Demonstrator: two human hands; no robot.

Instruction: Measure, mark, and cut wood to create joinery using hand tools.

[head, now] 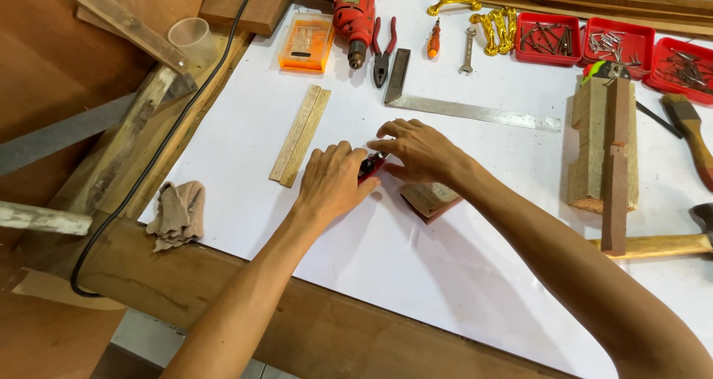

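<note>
My left hand (332, 184) and my right hand (420, 150) meet over a small red and black object (370, 165) on the white sheet (416, 260). Both hands cover most of it, so I cannot tell what kind of thing it is. Under my right wrist lies a folded piece of brown sandpaper (429, 199). Two thin wooden strips (300, 135) lie side by side just left of my left hand.
A steel try square (460, 109) lies beyond my hands. At the back are a red drill (351, 15), an orange bit case (304, 43), pliers (383, 48), gold handles (490, 23) and red nail trays (548, 39). Wooden blocks (605, 145), a brush (691, 130) and a hammer (668, 244) lie right; a rag (178, 213) left.
</note>
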